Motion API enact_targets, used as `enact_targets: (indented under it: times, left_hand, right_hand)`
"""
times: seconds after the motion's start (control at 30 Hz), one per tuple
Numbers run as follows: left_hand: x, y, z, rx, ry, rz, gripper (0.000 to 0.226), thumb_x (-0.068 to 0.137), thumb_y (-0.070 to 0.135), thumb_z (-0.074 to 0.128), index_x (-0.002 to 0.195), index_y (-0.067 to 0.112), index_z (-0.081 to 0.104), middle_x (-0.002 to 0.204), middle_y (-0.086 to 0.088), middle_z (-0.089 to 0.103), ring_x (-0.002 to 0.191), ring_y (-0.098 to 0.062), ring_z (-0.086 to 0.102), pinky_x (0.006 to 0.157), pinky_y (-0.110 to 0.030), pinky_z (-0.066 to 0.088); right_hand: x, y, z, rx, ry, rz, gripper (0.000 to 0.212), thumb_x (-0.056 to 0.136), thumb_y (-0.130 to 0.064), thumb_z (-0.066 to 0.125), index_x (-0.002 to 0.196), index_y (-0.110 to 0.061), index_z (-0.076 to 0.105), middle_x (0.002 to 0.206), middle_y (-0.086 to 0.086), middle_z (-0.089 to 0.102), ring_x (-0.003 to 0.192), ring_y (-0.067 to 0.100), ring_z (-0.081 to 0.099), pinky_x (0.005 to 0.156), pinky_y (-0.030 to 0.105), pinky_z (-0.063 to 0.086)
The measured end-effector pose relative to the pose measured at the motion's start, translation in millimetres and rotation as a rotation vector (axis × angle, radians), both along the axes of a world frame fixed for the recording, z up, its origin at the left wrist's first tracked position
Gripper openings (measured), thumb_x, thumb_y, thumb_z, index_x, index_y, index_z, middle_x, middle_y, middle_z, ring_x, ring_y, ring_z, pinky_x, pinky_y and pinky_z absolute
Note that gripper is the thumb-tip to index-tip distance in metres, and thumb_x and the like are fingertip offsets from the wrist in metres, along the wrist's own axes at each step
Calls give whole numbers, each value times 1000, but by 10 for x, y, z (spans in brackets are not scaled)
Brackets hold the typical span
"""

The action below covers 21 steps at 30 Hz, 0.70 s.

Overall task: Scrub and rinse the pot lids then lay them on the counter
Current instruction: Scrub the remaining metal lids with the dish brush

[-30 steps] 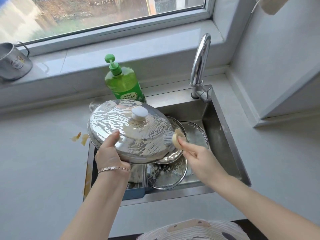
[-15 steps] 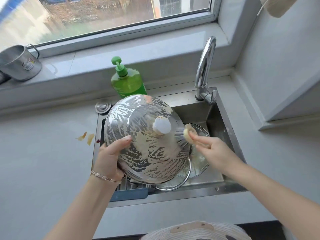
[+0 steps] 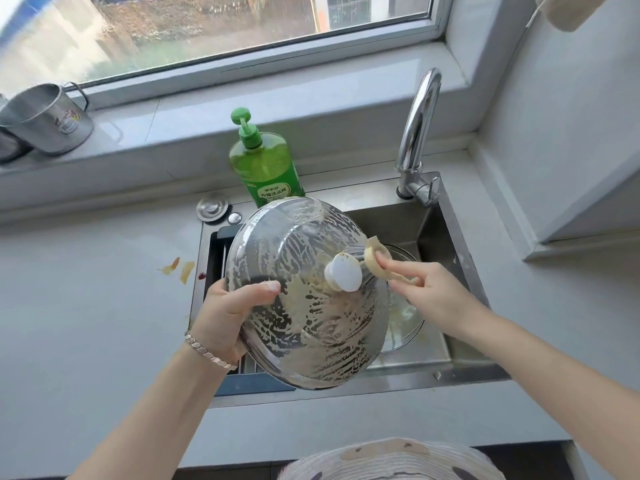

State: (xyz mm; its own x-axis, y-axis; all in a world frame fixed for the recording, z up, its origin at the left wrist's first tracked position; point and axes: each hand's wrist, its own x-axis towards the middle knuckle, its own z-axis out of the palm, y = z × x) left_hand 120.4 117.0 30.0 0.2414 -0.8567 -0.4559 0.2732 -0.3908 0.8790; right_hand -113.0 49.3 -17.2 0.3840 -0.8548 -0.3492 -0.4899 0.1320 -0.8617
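Over the sink (image 3: 460,370), a soapy lid (image 3: 304,327) is held tilted.

It hides most of the basin; a second lid (image 3: 405,318) lies in the sink, showing past its right edge. Scraps (image 3: 181,270) lie on the counter to the left; farther back stand a plug (image 3: 212,208), soap bottle (image 3: 265,164), tap (image 3: 417,133) and, on the sill, a cup (image 3: 48,117). The steel lid is streaked with yellowish suds, its white knob (image 3: 344,277) facing the camera. The left hand (image 3: 225,317) grips its left rim, thumb on top. The right hand (image 3: 433,296) pinches a scrubber (image 3: 375,259), bristles at the knob.
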Motion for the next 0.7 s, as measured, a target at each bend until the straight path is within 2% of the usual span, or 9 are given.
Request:
enact_targets:
  times: [0.03,0.1,0.17,0.23,0.33,0.4,0.5,0.57,0.7]
  left_hand:
    - [-16,9,15,-4,1,-29,23,56,2,62,79,1,63,57,-8,67,48,-20,64,46,-27,52]
    - [-73,22,52,1,9,-79,22,57,0,61,79,-1,62,57,-9,67,49,-21,65,46,-27,52]
    - [-78,15,47,3,11,-72,23,56,-1,61,78,0,64,60,-11,68,52,-23,67,46,-29,53]
    - [-62,10,63,12,25,-52,15,57,-3,61,68,5,67,54,-9,65,45,-19,63,43,-25,50]
    - [-73,19,77,2,55,-83,40,71,-21,56,43,6,61,36,0,51,30,-8,50,35,-12,40]
    - [-94,33,88,-4,70,-106,53,80,-24,41,38,5,57,32,1,47,27,-6,46,33,-10,37]
    - [-8,2,53,-39,60,-146,42,72,-25,54,50,8,67,42,-3,57,35,-11,56,39,-15,45]
    - [68,-22,45,-65,51,-178,24,59,-10,64,66,11,73,60,-8,68,53,-21,67,47,-26,53]
    - [139,-64,20,-60,77,-165,36,47,5,71,83,7,73,76,-15,71,68,-31,69,58,-39,56]
  right_hand:
    - [-24,-81,-34,10,21,-67,43,94,-9,49,130,-34,46,103,-19,63,61,-12,46,65,3,34]
    - [-31,-146,-66,41,82,-137,42,94,-9,48,132,-28,48,115,-12,60,67,-7,43,67,6,34]
    - [20,-89,-38,26,34,-59,44,94,-7,48,132,-28,45,89,-25,66,56,-8,43,61,7,34]
    - [45,-43,-1,41,-14,19,47,94,-2,46,132,-29,37,50,-32,51,42,-11,42,51,5,34]
    - [-28,-181,-111,97,15,-117,44,94,-5,47,131,-28,46,67,-21,55,34,-7,37,44,6,29]
    - [-59,-229,-157,212,22,-200,42,95,-8,47,132,-28,49,45,-15,44,28,0,26,34,10,22]
    - [-54,-290,-131,320,-77,-205,40,96,-13,48,128,-37,51,39,-10,32,31,4,22,34,12,17]
    - [-83,-385,-132,418,-106,-225,38,96,-15,47,126,-38,52,39,-11,28,32,4,20,34,10,15]
    - [-148,-334,-214,592,-179,-250,35,98,-14,44,123,-37,52,45,-9,22,33,1,17,32,7,13]
